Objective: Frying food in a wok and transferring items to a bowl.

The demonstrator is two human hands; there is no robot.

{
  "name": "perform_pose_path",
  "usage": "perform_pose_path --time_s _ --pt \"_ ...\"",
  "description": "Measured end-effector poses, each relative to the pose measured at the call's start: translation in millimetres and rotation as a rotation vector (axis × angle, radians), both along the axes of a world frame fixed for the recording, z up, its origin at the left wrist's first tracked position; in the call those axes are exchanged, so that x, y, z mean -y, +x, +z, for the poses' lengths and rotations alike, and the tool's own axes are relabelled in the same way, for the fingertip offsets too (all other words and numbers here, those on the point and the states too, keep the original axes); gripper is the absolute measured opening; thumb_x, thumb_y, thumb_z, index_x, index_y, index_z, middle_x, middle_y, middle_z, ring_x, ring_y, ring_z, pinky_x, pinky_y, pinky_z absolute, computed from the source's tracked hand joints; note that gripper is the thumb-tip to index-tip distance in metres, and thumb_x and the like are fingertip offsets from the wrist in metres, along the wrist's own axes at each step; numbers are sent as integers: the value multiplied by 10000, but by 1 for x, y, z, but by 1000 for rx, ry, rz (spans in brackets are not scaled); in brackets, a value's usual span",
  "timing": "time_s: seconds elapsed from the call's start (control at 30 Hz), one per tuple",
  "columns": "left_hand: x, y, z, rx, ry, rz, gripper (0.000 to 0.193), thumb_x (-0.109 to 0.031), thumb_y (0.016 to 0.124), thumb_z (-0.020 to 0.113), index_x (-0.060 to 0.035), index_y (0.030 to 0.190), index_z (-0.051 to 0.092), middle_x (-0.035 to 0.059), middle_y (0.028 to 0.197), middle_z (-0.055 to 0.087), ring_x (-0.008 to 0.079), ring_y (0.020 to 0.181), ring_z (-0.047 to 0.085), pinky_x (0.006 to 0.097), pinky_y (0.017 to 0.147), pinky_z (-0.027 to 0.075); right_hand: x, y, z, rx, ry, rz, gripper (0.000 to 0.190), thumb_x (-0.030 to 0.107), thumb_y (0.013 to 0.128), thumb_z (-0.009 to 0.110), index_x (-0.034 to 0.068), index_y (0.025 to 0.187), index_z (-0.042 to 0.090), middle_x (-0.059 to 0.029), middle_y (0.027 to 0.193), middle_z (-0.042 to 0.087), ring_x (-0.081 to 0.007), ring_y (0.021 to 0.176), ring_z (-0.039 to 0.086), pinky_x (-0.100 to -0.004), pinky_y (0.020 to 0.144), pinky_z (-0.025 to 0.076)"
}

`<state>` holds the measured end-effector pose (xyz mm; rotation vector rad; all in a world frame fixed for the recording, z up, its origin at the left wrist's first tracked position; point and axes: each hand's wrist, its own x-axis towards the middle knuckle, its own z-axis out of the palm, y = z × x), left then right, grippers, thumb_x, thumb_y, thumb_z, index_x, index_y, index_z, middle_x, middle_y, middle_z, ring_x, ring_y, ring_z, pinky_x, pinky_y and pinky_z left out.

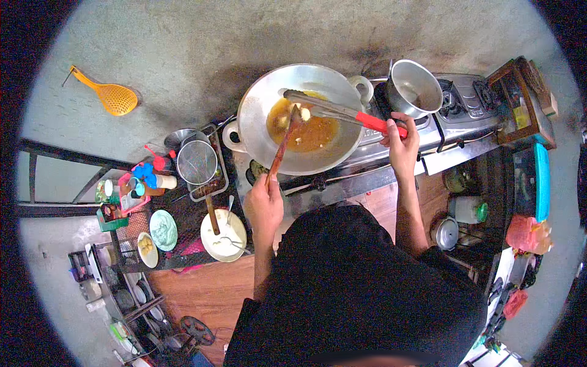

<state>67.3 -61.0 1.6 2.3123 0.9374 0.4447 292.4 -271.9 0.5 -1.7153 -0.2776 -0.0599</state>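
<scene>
A large aluminium wok (257,103) with two loop handles sits on the gas stove, brown oil (316,135) pooled in its bottom. My left hand (265,201) grips a wooden utensil (283,149), whose dark tip reaches over the oil. In my right hand (403,144) are metal tongs with a red handle (378,124); their jaws extend across the wok close to the wooden tip. Small pale food pieces (303,113) lie by the two tips. Whether the tongs pinch any of them, I cannot tell.
Right of the wok stands a deep aluminium pot (415,85) on the stove. To the left are a wire strainer (197,163) over a tray, a bowl of white batter or flour (218,247) with utensils, a green plate (163,230) and a small food dish (147,250). An orange skimmer (114,97) hangs on the wall.
</scene>
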Motion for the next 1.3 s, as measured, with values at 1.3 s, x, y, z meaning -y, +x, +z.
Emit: perform_pose_path --time_s 1.3 --pt "-2 -22 6 103 0 213 269 -256 981 506 -18 921 616 210 770 618 401 714 607 461 635 448 -38 30 -38 -23 54 65 222 200 946 621 13 1063 599 -49 667 615 -92 548 566 -251 487 457"
